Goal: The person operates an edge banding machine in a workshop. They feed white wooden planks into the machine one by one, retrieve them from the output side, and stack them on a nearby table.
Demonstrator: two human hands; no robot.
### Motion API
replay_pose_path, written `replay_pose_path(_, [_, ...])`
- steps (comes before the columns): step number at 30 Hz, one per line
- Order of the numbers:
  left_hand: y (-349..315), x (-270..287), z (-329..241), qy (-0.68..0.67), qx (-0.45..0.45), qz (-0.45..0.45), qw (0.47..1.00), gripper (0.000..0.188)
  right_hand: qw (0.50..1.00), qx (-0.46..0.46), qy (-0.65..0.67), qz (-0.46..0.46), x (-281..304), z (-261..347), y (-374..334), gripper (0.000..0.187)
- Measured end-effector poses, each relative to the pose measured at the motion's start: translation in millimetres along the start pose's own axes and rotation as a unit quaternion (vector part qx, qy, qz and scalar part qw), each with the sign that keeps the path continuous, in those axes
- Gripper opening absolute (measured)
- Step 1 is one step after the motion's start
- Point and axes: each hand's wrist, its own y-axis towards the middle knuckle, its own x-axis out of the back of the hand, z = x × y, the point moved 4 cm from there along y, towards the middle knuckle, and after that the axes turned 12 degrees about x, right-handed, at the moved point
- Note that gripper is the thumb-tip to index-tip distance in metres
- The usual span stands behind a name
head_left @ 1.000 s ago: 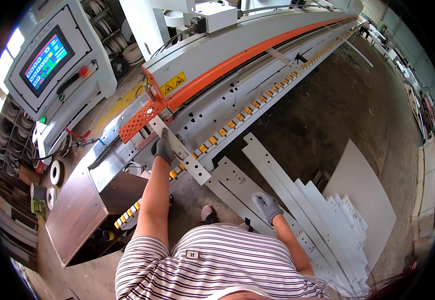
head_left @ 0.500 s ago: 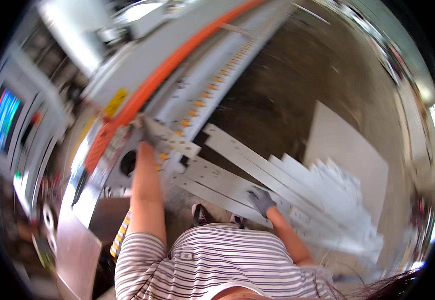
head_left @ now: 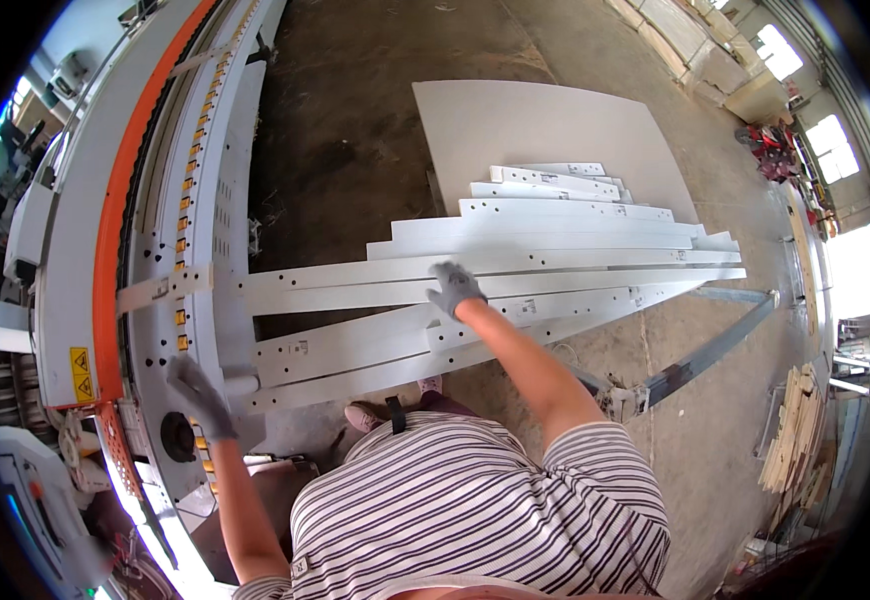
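Note:
My left hand [head_left: 200,395], in a grey glove, is over the near end of a long edge-banding machine [head_left: 240,170], its fingers stretched out and holding nothing. Just beyond it, a short white strip [head_left: 163,288] lies across the machine's yellow-studded track, one end under the orange rail. In a matching glove, my right hand [head_left: 455,290] rests on long white panel strips [head_left: 355,292], fingers apart. These strips have dark holes and small labels, and their left ends reach toward the machine's edge. What lies under my right palm is hidden.
More white strips [head_left: 545,228] are stacked unevenly beyond my right hand, on a large pale board [head_left: 555,120]. A grey metal frame [head_left: 700,350] stands at right. The orange rail [head_left: 110,260] runs along the machine. Wood offcuts [head_left: 793,430] lie far right.
The view has swung. My left hand has come off the short strip, which now sits farther along the machine's track. My right hand has moved to a farther part of the long strips.

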Motion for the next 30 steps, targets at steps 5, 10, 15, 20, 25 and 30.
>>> replay_pose_path(5, [-114.1,-9.0,43.6,-0.032,-0.002,0.166,0.986,0.030,0.982,0.137,-0.130,0.013,-9.4,28.6,28.3,0.043])
replay_pose_path(10, [-193.3,-6.3,56.1,-0.096,0.224,0.177,0.954,0.030,0.946,0.169,-0.270,0.055,-58.3,33.0,29.0,0.034])
replay_pose_path(15, [-211.7,0.0,62.5,-0.128,0.285,0.171,0.935,0.028,0.961,0.185,-0.200,0.039,-26.5,44.2,6.0,0.032])
replay_pose_path(20, [-182.6,-20.1,23.9,-0.259,0.365,0.170,0.878,0.030,0.963,0.166,-0.063,0.201,8.0,44.5,-26.9,0.037])
replay_pose_path(25, [-117.2,-112.0,35.0,-0.428,0.374,0.292,0.769,0.034,0.933,0.171,0.019,0.315,7.0,-18.6,-33.1,0.047])
replay_pose_path(30, [-35.8,-128.7,37.2,-0.588,0.221,0.557,0.544,0.037,0.881,0.235,-0.013,0.410,-10.2,45.1,27.9,0.036])
